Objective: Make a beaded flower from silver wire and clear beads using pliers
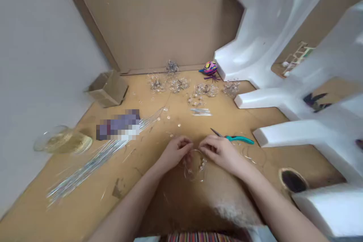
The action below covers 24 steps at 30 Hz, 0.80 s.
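My left hand (176,152) and my right hand (219,151) meet at the middle of a tan board (147,181), fingers curled in a pinch. Between them they hold a thin wire ring with small clear beads (195,166), which hangs down toward me. Teal-handled pliers (235,138) lie on the board just beyond my right hand. A few loose clear beads (172,123) are scattered just ahead of my left hand.
Several finished clear bead clusters (178,83) lie at the far side, near a bright multicoloured toy (210,68). A sheaf of long silvery wires (96,159) runs diagonally at left, beside a clear dish (62,140) and small cardboard box (107,89). White foam blocks (283,94) line the right; a dark round hole (293,180) lies near them.
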{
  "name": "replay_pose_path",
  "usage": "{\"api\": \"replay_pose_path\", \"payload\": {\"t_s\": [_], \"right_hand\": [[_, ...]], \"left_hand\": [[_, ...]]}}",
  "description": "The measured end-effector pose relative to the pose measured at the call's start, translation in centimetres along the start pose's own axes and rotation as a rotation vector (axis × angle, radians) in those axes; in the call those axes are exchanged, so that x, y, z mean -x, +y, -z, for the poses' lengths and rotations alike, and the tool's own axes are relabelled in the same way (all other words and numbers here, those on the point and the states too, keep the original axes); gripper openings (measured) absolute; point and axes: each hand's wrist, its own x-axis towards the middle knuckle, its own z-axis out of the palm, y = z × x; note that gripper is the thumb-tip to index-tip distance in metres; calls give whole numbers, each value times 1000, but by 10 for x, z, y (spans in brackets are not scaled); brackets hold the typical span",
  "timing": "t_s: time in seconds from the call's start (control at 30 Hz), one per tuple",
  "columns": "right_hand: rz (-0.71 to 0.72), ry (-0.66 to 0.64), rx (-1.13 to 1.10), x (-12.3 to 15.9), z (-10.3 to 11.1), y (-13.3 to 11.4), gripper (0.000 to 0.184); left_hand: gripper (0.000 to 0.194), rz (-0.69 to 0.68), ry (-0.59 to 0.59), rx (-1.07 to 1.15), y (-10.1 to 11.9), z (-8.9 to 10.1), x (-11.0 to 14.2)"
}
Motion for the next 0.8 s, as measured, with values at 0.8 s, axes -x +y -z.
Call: {"api": "replay_pose_path", "payload": {"t_s": [0.8], "right_hand": [[-288,-165,-733,-6,2,2,25]], "left_hand": [[23,-178,-17,-8,0,-13,15]]}}
